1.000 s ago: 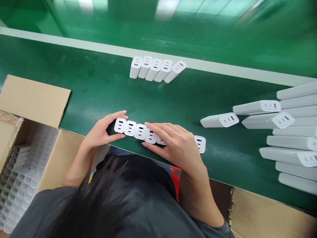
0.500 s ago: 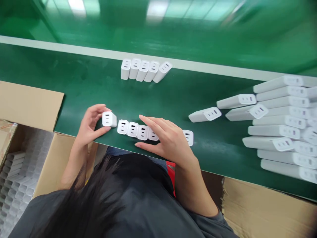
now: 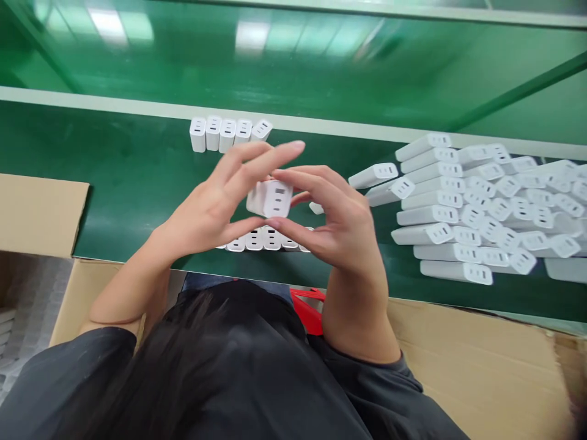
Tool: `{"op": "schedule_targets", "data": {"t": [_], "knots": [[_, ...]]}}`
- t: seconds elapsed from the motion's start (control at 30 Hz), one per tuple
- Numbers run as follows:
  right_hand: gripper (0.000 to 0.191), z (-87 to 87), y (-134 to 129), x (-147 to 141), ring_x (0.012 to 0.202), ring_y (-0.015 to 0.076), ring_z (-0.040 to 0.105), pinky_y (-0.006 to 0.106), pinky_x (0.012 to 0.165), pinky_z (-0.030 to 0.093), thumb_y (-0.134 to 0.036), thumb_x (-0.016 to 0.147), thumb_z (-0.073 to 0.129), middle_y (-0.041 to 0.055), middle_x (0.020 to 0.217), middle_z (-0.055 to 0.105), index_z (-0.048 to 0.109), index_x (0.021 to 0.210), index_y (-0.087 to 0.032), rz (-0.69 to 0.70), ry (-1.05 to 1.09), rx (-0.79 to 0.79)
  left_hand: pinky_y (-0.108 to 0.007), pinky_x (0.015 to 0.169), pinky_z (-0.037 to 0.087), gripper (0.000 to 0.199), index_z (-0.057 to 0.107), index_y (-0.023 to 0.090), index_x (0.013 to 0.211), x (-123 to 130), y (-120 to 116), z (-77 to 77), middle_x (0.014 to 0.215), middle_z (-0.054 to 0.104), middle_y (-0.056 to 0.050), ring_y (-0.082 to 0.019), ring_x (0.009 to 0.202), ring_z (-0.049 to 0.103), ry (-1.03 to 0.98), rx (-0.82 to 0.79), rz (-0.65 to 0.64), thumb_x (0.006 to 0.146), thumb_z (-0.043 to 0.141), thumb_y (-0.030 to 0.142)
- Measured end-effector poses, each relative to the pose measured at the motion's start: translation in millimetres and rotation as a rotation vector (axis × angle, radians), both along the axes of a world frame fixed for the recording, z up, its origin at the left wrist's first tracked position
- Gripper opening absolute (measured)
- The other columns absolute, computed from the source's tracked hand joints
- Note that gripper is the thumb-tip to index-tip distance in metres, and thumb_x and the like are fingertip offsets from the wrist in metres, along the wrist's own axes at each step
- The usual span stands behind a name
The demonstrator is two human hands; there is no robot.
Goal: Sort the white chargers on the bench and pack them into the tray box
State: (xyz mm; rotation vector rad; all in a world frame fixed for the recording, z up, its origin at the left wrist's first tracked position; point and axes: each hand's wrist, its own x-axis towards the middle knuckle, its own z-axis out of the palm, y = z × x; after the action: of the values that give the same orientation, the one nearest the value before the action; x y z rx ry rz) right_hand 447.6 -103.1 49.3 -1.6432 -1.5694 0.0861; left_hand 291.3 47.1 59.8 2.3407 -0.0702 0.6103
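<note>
At the far left, a cardboard flap (image 3: 36, 214) lay on the green tabletop (image 3: 132, 214), above pale pieces (image 3: 39, 290) in a carton. Farther right, toward the back edge, five white chargers (image 3: 228, 135) stood side by side, the rightmost leaning. The left hand (image 3: 211, 211) reached in with fingers spread and its thumb against the lower edge of a three-port charger (image 3: 278, 198); whether its other fingers gripped could not be told. That charger was between the hands, its port face showing, over a front row of chargers (image 3: 254, 239) partly covered by the hands. The right hand (image 3: 342, 223) grasped it between thumb and fingers. Below that wrist showed a red object (image 3: 308, 313). Beyond, two tilted chargers (image 3: 373, 175) lay near a large cluster of chargers (image 3: 490, 229), packed closely with ports facing various ways. Brown cardboard (image 3: 477, 360) showed below the tabletop's near edge.
</note>
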Motion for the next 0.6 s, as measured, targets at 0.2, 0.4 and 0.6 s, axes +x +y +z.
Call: {"op": "schedule_targets", "data": {"t": [0.2, 0.4, 0.6], "knots": [[0.047, -43.0, -81, 43, 0.094, 0.0216, 0.065, 0.032, 0.067, 0.059, -0.043, 0.08, 0.074, 0.0092, 0.107, 0.067, 0.069, 0.123, -0.023, -0.453, 0.161, 0.201, -0.043, 0.111, 0.049, 0.073, 0.025, 0.036, 0.154, -42, 10, -6.7, 0.152, 0.044, -0.005, -0.027, 0.138, 0.046, 0.186, 0.14, 0.099, 0.093, 0.065, 0.037], [0.053, -86.0, -124, 70, 0.08, 0.0198, 0.065, 0.033, 0.064, 0.061, -0.049, 0.075, 0.072, 0.0102, 0.105, 0.069, 0.07, 0.12, -0.021, -0.82, 0.136, -0.143, -0.044, 0.106, 0.05, 0.07, 0.036, 0.031, 0.149, -85, 17, -32.2, 0.144, 0.053, -0.008, -0.028, 0.13, 0.054, 0.349, 0.068, 0.192, 0.089, 0.068, 0.048], [0.062, -102.3, -100, 72, 0.072, 0.0185, 0.066, 0.03, 0.055, 0.059, -0.043, 0.079, 0.074, 0.0127, 0.113, 0.068, 0.059, 0.137, -0.023, -0.792, -0.013, 0.024, -0.043, 0.105, 0.05, 0.071, 0.036, 0.03, 0.149, -81, 9, -54.1, 0.143, 0.054, -0.009, -0.027, 0.128, 0.055, 0.386, 0.076, 0.189, 0.088, 0.069, 0.046]]}}
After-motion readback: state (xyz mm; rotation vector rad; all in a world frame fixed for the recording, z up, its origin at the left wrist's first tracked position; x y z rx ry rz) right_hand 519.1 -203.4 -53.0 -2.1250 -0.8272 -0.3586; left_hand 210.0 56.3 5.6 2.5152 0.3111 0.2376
